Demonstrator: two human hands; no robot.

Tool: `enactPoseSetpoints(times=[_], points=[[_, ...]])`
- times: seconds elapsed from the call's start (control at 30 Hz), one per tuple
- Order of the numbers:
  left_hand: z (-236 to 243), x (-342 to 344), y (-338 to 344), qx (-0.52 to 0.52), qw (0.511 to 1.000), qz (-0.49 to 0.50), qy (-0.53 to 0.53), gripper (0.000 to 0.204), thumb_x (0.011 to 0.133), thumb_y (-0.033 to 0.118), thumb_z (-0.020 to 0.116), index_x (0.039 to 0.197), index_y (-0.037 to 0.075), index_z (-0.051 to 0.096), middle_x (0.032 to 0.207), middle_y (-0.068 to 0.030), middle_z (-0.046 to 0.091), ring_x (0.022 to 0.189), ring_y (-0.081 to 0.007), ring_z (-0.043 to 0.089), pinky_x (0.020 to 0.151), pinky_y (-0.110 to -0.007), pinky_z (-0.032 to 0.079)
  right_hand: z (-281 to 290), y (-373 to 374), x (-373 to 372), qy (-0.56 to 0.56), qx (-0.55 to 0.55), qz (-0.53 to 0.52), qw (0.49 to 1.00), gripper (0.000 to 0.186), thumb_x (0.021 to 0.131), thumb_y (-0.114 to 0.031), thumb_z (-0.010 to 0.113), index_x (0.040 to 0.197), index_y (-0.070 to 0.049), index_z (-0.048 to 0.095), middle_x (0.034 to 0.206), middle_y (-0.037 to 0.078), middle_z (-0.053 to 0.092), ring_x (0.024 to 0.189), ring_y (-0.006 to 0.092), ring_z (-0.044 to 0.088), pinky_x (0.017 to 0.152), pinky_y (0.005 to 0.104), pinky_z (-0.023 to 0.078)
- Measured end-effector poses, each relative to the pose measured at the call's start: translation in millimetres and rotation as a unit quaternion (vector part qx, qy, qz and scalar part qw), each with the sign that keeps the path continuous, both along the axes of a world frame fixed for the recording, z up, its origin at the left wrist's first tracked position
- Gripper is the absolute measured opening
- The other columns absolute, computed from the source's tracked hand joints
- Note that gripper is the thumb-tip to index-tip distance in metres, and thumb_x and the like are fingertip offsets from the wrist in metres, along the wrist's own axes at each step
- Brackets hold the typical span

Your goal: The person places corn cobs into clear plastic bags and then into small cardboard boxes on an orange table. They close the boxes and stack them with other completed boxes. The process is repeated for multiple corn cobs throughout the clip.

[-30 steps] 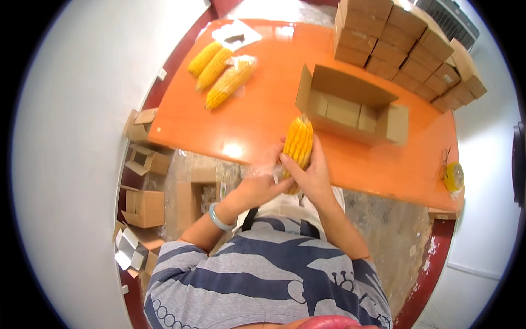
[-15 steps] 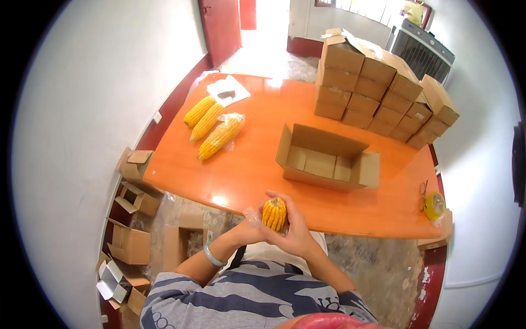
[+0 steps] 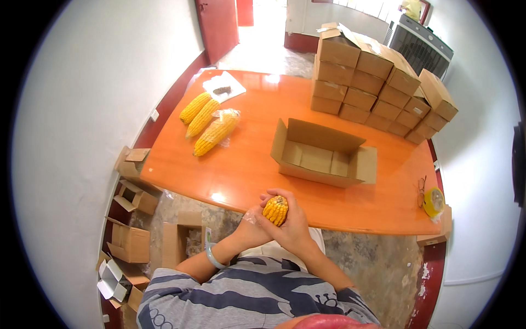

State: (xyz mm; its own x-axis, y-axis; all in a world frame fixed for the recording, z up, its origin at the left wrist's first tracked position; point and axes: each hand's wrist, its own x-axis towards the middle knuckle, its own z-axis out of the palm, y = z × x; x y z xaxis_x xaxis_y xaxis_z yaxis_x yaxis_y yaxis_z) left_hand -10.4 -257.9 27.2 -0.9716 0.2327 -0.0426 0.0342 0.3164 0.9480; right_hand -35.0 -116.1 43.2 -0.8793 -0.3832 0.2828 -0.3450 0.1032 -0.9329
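Note:
A yellow corn cob (image 3: 275, 212) is held end-on at the table's near edge. My right hand (image 3: 291, 227) wraps round its right side, thumb across the near part; my left hand (image 3: 249, 230) grips from the left and below, its fingers partly hidden, beside crumpled clear plastic (image 3: 250, 217). On the orange table (image 3: 257, 181), at the left, lie more cobs (image 3: 193, 105), one in clear plastic (image 3: 212, 136). An open, empty cardboard box (image 3: 315, 175) stands right of centre, beyond my hands.
Closed cartons (image 3: 361, 77) are stacked at the back right. Yellow tape (image 3: 434, 202) and scissors (image 3: 421, 192) lie at the right end, a white sheet (image 3: 230, 82) at the back left. Open boxes (image 3: 129, 241) line the floor at left. A red door (image 3: 216, 30) and air cooler (image 3: 419, 44) are behind.
The view has tilted up, showing the doorway and putting the table lower. The held cob has turned from lengthwise to end-on, both hands staying on it.

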Motion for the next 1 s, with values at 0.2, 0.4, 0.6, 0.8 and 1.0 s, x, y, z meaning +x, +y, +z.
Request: enactPoseSetpoints(times=[0.2, 0.4, 0.6, 0.8, 1.0], points=[[8.1, 4.4, -16.2, 0.106, 0.983, -0.121, -0.089, 0.063, 0.080, 0.018, 0.086, 0.130, 0.000, 0.053, 0.115, -0.0066, 0.062, 0.112, -0.0167, 0.061, 0.096, -0.033, 0.051, -7.6, 13.6, -8.0, -0.158, -0.239, 0.083, 0.955, 0.027, 0.099, -0.014, 0.066, 0.119, 0.000, 0.053, 0.098, 0.009, 0.069, 0.102, 0.0221, 0.071, 0.088, 0.0362, 0.057], [3.1, 2.7, -2.4, 0.145, 0.985, -0.084, -0.037, 0.074, 0.073, 0.027, 0.091, 0.129, -0.002, 0.052, 0.120, -0.0131, 0.060, 0.116, -0.0227, 0.059, 0.098, -0.038, 0.051, 0.8, 19.0, -10.2, -0.029, -0.135, 0.120, 0.983, 0.016, 0.098, -0.015, 0.063, 0.106, -0.001, 0.059, 0.101, 0.013, 0.070, 0.108, 0.0272, 0.070, 0.092, 0.0386, 0.054], [-9.6, 3.6, -5.5, 0.095, 0.988, -0.119, 0.014, 0.068, 0.073, 0.020, 0.089, 0.129, 0.002, 0.054, 0.119, -0.0103, 0.061, 0.114, -0.0200, 0.061, 0.096, -0.037, 0.052, 15.4, 24.8, -12.2, 0.049, -0.079, 0.157, 0.983, 0.016, 0.096, -0.013, 0.063, 0.106, -0.002, 0.065, 0.107, 0.015, 0.071, 0.109, 0.0287, 0.068, 0.094, 0.0389, 0.052], [9.1, 7.1, 5.1, 0.136, 0.988, -0.058, -0.054, 0.070, 0.074, 0.010, 0.089, 0.131, 0.004, 0.049, 0.116, -0.0054, 0.060, 0.106, -0.0155, 0.061, 0.092, -0.033, 0.053, 18.9, 33.8, -9.4, -0.031, -0.100, 0.156, 0.982, 0.024, 0.104, -0.012, 0.048, 0.115, 0.002, 0.065, 0.112, 0.015, 0.070, 0.112, 0.0296, 0.066, 0.101, 0.0386, 0.049], [6.1, 15.3, 2.1, 0.229, 0.971, -0.033, -0.067, 0.060, 0.077, 0.007, 0.089, 0.124, 0.004, 0.053, 0.111, -0.0047, 0.062, 0.103, -0.0130, 0.062, 0.090, -0.030, 0.054, 6.4, 31.5, -7.2, -0.026, -0.078, 0.095, 0.992, 0.039, 0.108, -0.028, 0.048, 0.129, 0.003, 0.060, 0.125, 0.018, 0.066, 0.116, 0.0302, 0.063, 0.103, 0.0380, 0.047]])
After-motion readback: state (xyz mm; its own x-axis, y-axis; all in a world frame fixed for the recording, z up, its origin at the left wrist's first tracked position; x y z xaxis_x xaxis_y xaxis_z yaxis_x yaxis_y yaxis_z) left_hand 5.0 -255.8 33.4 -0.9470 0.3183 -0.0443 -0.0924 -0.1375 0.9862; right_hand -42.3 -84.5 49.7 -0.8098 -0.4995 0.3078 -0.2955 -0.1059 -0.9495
